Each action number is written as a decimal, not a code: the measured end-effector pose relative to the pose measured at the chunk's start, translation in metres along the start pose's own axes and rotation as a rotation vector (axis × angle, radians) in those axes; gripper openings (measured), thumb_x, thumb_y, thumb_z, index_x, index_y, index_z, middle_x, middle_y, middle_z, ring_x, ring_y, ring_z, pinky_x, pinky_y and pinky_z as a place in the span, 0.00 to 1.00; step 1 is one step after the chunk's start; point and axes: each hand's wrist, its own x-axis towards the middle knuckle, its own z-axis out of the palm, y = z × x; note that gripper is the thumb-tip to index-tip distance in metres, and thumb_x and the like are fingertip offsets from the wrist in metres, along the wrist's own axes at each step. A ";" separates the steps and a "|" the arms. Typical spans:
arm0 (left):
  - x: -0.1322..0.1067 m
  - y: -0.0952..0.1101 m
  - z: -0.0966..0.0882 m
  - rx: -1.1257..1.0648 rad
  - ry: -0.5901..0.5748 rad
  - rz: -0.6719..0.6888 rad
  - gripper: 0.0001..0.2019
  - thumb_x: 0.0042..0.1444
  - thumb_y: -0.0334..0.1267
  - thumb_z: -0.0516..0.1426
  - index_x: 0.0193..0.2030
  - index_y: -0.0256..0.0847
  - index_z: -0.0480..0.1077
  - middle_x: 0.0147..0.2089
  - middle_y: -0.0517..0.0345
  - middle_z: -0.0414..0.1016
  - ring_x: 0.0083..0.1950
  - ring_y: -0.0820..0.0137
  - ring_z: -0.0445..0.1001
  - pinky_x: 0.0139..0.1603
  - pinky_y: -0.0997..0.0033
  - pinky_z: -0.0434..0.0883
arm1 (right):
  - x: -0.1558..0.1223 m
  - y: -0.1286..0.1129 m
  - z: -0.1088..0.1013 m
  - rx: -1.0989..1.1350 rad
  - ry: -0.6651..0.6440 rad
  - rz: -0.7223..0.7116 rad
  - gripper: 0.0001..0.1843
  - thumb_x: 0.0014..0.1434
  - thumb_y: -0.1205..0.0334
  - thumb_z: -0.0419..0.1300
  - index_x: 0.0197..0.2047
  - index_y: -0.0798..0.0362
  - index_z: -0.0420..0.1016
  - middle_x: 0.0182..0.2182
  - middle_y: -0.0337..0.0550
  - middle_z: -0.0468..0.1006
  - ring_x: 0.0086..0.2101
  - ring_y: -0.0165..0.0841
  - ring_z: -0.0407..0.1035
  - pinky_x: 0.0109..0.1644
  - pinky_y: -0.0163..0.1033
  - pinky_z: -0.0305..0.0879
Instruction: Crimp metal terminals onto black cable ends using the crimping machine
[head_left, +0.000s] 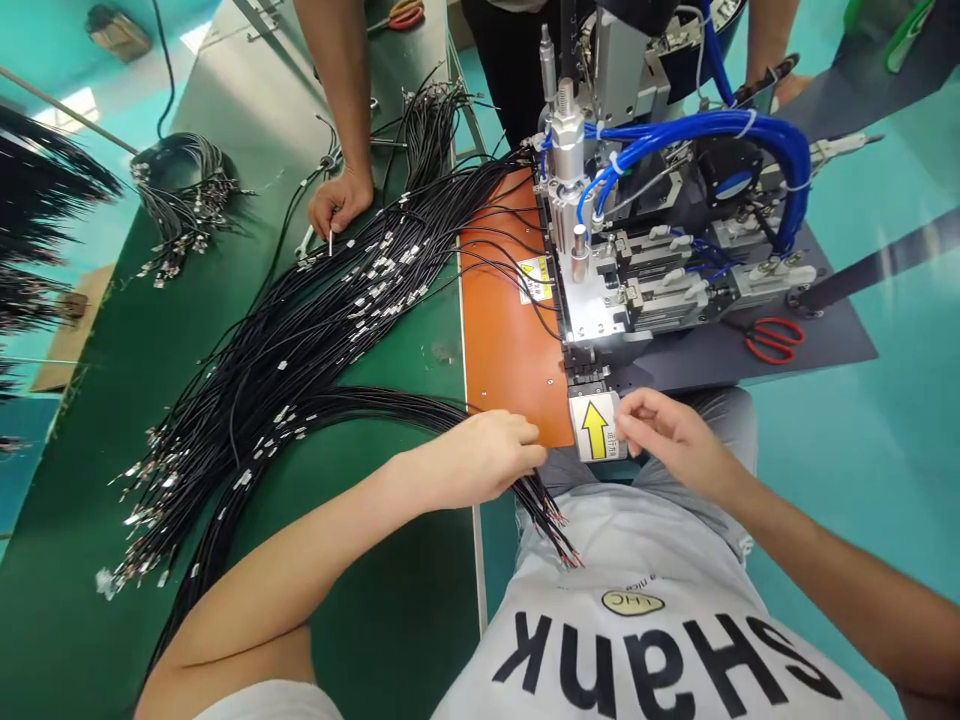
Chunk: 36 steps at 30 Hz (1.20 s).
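Observation:
My left hand is closed over a bundle of black wires at the edge of the orange plate. Their stripped reddish ends stick out past the hand over my lap. My right hand is pinched with its fingertips at the white block with a yellow arrow label, at the front of the metal machine. What the fingers pinch is too small to make out. More black wires with white tags fan across the green bench.
Another person stands across the bench, a hand resting on wires. Blue hoses loop over the machine. Red scissors lie on the grey base at right. A second wire bundle lies far left.

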 end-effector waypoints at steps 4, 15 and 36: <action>-0.031 -0.030 -0.001 -0.313 0.324 -0.294 0.13 0.68 0.41 0.49 0.51 0.49 0.73 0.48 0.58 0.79 0.47 0.68 0.77 0.50 0.70 0.72 | 0.001 0.004 0.002 -0.043 0.011 -0.027 0.07 0.65 0.55 0.57 0.44 0.46 0.71 0.34 0.39 0.75 0.30 0.31 0.68 0.38 0.39 0.67; -0.003 -0.016 0.057 0.041 0.420 -0.512 0.14 0.69 0.41 0.47 0.50 0.42 0.72 0.42 0.52 0.78 0.43 0.64 0.75 0.46 0.64 0.70 | 0.014 0.002 0.038 0.122 0.123 -0.133 0.12 0.60 0.57 0.64 0.47 0.47 0.77 0.40 0.44 0.82 0.38 0.37 0.79 0.46 0.46 0.75; 0.068 0.008 0.063 -0.763 0.582 -0.345 0.08 0.68 0.36 0.52 0.45 0.39 0.72 0.37 0.59 0.76 0.32 0.78 0.72 0.33 0.81 0.69 | 0.028 0.003 0.007 -0.091 0.291 -0.207 0.07 0.63 0.58 0.62 0.40 0.50 0.80 0.33 0.39 0.82 0.30 0.30 0.77 0.38 0.36 0.75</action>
